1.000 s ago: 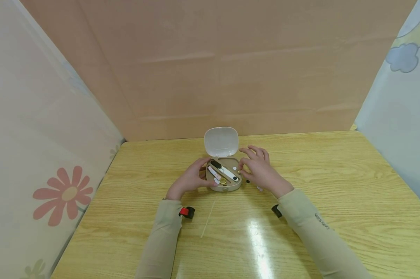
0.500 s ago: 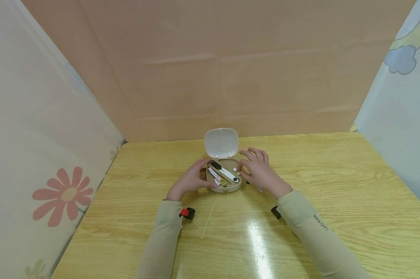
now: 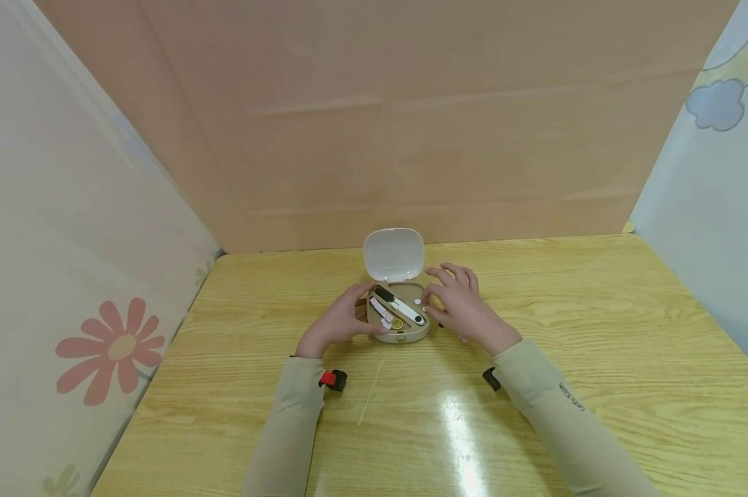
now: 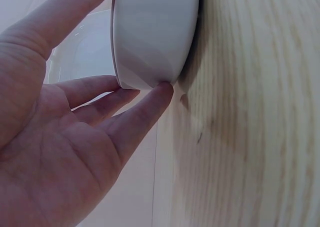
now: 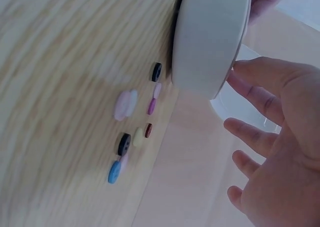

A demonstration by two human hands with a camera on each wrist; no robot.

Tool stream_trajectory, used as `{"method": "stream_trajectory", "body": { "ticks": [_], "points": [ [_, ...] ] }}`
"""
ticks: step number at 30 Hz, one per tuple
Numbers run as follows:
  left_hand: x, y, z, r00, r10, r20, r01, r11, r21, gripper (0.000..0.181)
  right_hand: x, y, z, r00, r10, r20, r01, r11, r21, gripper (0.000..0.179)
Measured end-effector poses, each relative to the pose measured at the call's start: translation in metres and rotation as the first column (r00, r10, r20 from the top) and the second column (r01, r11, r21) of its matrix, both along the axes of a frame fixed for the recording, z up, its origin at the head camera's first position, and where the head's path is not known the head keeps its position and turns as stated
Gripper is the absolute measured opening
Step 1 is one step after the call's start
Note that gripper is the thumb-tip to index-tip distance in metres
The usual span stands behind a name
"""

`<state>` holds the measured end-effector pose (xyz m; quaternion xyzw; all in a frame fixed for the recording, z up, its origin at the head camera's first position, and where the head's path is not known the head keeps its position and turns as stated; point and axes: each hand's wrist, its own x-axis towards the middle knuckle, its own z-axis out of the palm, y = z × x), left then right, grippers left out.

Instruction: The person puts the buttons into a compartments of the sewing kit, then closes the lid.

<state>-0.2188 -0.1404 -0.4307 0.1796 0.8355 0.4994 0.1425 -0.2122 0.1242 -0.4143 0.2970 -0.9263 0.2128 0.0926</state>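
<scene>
A small beige case (image 3: 405,337) with its clear lid (image 3: 394,254) raised sits on the table; its side wall (image 4: 155,32) fills the top of the left wrist view. My left hand (image 3: 339,319) holds it from the left, thumb at the front and fingers round the side. Inside lie a black-and-white tool (image 3: 401,306), a pink-and-white patterned strip (image 3: 382,309), a yellow ring (image 3: 398,323) and small buttons, including a white button (image 3: 418,301). My right hand (image 3: 463,304) hovers at the right rim, thumb and forefinger (image 5: 252,67) over the edge, by a pale button in the compartment.
Right of the case, several loose buttons lie on the wooden table (image 3: 597,331), among them a blue button (image 5: 114,172), a black button (image 5: 124,144) and a pink button (image 5: 121,105). A thin pale stick (image 3: 370,392) lies in front. An orange-brown backdrop (image 3: 386,124) stands behind.
The pale button between my right fingertips has come down into the right compartment, and the fingertips have shifted slightly off it. My left hand and the case have stayed put.
</scene>
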Motion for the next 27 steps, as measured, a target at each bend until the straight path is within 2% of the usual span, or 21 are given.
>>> {"method": "stream_trajectory", "body": {
  "ticks": [5,14,27],
  "points": [
    [0.001,-0.001,0.000,1.000,-0.011,-0.005,0.011,1.000,0.008,0.093,0.003,0.004,0.004,1.000,-0.015,0.023,0.016,0.999,-0.031,0.008],
    [0.001,-0.001,0.001,1.000,-0.020,-0.013,0.020,0.999,0.031,0.093,0.001,0.016,0.009,0.999,-0.046,-0.004,0.046,0.997,-0.058,0.012],
    [0.001,-0.002,0.001,1.000,-0.010,-0.016,0.011,1.000,0.011,0.092,0.006,0.033,0.011,0.995,-0.067,0.079,0.077,0.989,-0.123,0.013]
  ]
}}
